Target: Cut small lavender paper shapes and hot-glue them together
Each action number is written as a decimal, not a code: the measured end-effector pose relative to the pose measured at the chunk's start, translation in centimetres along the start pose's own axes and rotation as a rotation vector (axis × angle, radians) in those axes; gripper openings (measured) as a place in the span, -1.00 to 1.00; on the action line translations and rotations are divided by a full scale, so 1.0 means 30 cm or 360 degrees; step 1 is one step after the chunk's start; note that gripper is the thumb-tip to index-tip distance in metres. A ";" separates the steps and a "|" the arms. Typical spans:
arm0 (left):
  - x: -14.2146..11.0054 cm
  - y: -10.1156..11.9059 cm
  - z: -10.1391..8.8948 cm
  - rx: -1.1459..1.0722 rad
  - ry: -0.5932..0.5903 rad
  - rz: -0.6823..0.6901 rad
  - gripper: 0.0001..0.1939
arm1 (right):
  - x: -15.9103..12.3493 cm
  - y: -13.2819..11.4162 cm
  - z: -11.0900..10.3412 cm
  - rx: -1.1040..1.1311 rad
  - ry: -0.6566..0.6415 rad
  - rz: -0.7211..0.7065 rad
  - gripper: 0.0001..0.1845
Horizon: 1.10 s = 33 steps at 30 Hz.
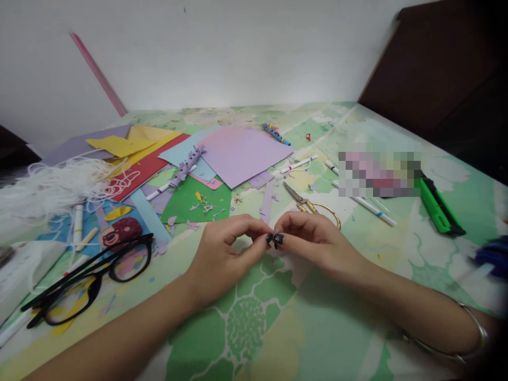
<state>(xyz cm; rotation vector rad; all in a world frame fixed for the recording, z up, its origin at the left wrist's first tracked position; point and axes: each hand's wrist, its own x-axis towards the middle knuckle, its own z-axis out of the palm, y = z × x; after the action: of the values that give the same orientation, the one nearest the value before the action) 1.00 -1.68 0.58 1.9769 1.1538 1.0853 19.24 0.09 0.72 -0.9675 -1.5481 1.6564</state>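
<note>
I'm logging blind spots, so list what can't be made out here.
All in the head view:
Anything pinched between the left hand and right hand: too small, covered by fingertips.
Contents behind the pixelated patch: masked by blocks.
Dark blue object: blurred, cut off by the right edge.
White string pile: full extent, cut off by the left edge.

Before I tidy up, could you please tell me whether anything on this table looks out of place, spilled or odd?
Yes: the thin white string at left looks odd, a loose tangle trailing over the red paper sheet. Tiny lavender and yellow paper scraps also litter the green paper sheet, looking spilled.
</note>
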 end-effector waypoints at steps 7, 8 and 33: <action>-0.003 0.001 0.008 0.0050 0.0037 -0.0002 -0.90 | 0.000 0.011 0.007 -0.0059 0.0067 -0.0064 -0.90; -0.004 0.002 0.009 0.0037 0.0041 -0.0021 -0.91 | 0.001 0.011 0.008 -0.0064 0.0075 -0.0067 -0.90; 0.015 -0.019 0.013 -0.1142 0.0083 -0.0762 -0.97 | 0.009 0.000 -0.014 -0.0163 0.0240 -0.0145 -0.97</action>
<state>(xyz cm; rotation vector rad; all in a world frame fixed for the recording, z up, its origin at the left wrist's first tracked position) 1.23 -1.07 0.09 1.0622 0.9973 1.0866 19.45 0.54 0.70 -1.0346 -1.5634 1.4206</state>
